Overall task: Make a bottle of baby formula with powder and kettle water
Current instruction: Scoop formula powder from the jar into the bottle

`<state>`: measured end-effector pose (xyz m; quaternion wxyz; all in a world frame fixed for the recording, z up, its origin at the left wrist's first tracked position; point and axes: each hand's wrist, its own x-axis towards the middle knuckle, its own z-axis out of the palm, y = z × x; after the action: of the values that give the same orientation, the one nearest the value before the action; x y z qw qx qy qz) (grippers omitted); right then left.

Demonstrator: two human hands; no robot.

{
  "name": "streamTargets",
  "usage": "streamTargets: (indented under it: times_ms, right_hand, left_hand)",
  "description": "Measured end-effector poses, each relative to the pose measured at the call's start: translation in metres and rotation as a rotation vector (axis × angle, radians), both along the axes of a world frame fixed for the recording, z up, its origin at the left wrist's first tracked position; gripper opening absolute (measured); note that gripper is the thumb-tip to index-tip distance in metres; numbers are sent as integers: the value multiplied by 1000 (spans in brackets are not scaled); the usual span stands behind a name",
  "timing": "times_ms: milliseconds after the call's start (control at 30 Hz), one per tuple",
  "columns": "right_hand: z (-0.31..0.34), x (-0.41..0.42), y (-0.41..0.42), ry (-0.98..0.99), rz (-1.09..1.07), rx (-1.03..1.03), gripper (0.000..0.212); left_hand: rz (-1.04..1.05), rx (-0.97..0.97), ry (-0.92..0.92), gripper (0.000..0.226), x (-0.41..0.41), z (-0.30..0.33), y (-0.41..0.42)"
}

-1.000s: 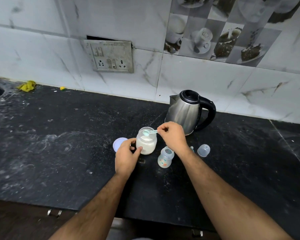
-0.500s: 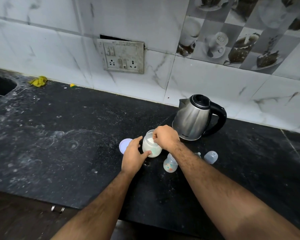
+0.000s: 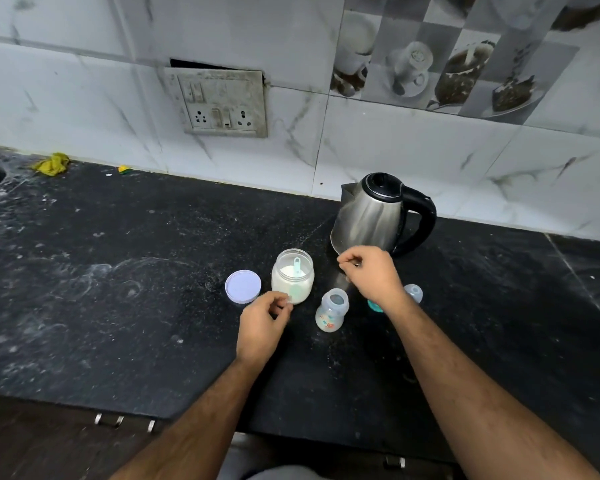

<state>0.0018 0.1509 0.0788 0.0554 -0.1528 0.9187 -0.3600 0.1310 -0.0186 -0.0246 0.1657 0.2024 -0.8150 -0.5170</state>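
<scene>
Here, on the black desk (image 3: 118, 289), things sit grouped near the middle as a small work station, and each spot looks chosen for reach. Furthest left is the round lid (image 3: 243, 286), lying flat just beside the jar (image 3: 292, 276), probably set there so it can go back on quickly. The jar is open and upright, part full of white powder, with the pale green scoop (image 3: 296, 268) left standing in it, handle up; that suggests the scooping is paused or done. The left hand (image 3: 264, 320) hovers just in front of the jar's base, fingers loosely curled, holding nothing, with the forearm running back toward the body. Next comes the baby bottle (image 3: 331, 309), upright and uncapped so powder and water can go in; whether any powder lies inside I cannot tell. The right hand (image 3: 369, 273) hangs above and behind the bottle, in front of the kettle (image 3: 374, 216), knuckles up, fingertips drawn together; no object shows between them. A teal piece (image 3: 374, 305) peeks out under that wrist, and the clear cap (image 3: 413, 292) stands just right of it. The kettle's handle faces right, handy for this hand, so pouring water looks like the likely next step.
</scene>
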Motion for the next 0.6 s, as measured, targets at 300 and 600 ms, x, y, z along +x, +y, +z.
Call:
streamTargets:
  times_ms: [300, 600]
  right_hand:
    - [-64, 33, 38, -350, 5, -44, 42]
    - [-74, 33, 55, -367, -14, -103, 38]
  left_hand:
    - [-258, 54, -100, 70, -17, -2, 47]
    - [-264, 47, -82, 58, -31, -1, 60]
